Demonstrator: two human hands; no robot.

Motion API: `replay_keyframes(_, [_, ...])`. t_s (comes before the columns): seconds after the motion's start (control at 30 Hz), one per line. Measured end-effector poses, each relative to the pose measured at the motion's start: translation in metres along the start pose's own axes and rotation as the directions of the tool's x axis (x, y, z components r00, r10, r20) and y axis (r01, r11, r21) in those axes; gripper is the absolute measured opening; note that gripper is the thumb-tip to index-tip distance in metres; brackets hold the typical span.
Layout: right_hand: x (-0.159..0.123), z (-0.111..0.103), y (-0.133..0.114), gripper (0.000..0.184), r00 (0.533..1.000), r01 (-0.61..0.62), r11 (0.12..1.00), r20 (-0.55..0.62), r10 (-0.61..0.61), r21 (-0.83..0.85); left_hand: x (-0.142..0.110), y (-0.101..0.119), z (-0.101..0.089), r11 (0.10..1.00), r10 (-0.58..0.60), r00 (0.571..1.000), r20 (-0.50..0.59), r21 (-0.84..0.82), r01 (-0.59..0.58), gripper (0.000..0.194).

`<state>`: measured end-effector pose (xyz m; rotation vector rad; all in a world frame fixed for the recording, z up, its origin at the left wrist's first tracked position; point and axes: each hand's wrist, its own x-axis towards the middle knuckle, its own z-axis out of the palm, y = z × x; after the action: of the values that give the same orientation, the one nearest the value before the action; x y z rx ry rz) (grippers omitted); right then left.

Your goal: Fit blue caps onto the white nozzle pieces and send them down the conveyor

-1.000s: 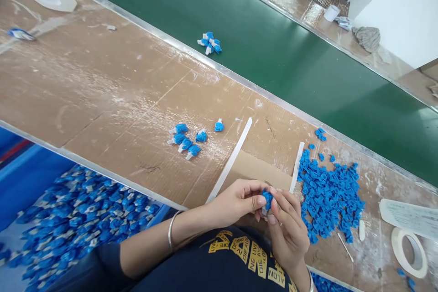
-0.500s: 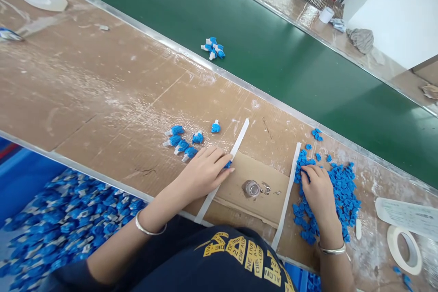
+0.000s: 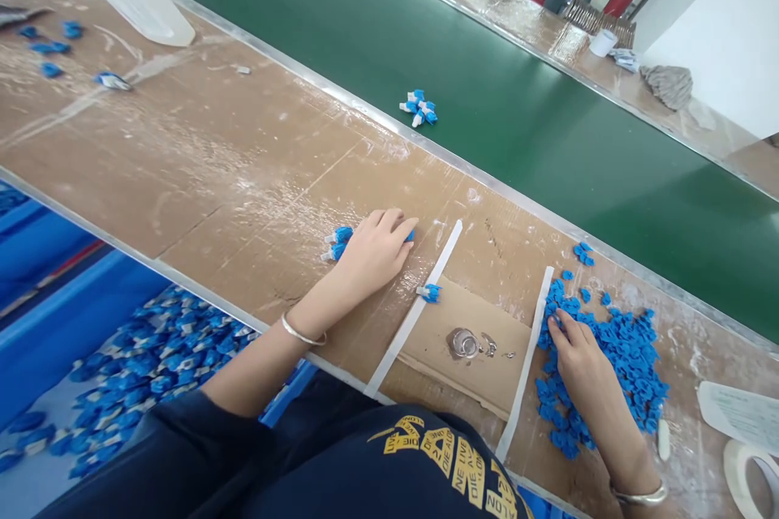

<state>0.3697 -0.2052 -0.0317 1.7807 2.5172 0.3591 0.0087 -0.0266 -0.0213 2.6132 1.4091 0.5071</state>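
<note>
My left hand (image 3: 377,253), fingers stretched and slightly curved, lies over a group of blue-and-white parts (image 3: 341,237) on the table and hides some of them. A blue piece (image 3: 410,236) peeks out by its fingertips. One blue-and-white part (image 3: 431,293) rests alone on the left white tape strip (image 3: 405,332). My right hand (image 3: 584,361) is at the left side of a pile of small blue pieces (image 3: 633,365), thumb and forefinger drawn together. What is between those fingertips cannot be made out.
Between the tape strips, a small clear round dish (image 3: 466,343) sits on a cardboard sheet (image 3: 492,377). Beyond the table runs a green conveyor belt (image 3: 517,122) carrying a cluster of blue-and-white parts (image 3: 419,108). A tape roll (image 3: 739,478) lies right; a filled blue bin (image 3: 66,316) stands lower left.
My left hand has let go of a blue-and-white part at the tape strip and moved up and away onto the group of parts. My right hand stays at the pile. The view has shifted.
</note>
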Motion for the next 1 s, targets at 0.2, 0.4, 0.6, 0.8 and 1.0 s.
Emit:
replay_keyframes(0.2, [-0.001, 0.008, 0.011, 0.039, 0.994, 0.079, 0.991, -0.090, -0.069, 0.110, 0.010, -0.026, 0.008, 0.988, 0.155, 0.973, 0.169, -0.014, -0.155, 0.029])
replay_keyframes(0.4, [0.008, 0.014, 0.020, 0.029, 0.990, 0.028, 0.981, -0.140, 0.000, 0.193, 0.001, -0.014, -0.002, 0.948, 0.123, 0.989, 0.079, -0.303, -0.094, 0.029])
replay_keyframes(0.6, [0.017, -0.020, 0.000, 0.025, 0.979, -0.064, 0.932, -0.157, 0.127, 0.356, -0.024, 0.033, -0.018, 0.580, -0.195, 0.971, 0.138, -0.782, 0.228, 0.034])
replay_keyframes(0.8, [0.043, -0.056, -0.084, 0.037, 0.988, 0.110, 0.783, -0.150, -0.021, 0.612, -0.051, 0.068, -0.005, 0.093, -0.251, 0.877, 0.410, -0.891, 0.443, 0.050])
replay_keyframes(1.0, [0.056, -0.055, -0.103, 0.032, 0.991, 0.087, 0.782, -0.132, -0.006, 0.617, -0.061, 0.081, -0.002, -0.051, -0.207, 0.845, 0.494, -0.868, 0.495, 0.053])
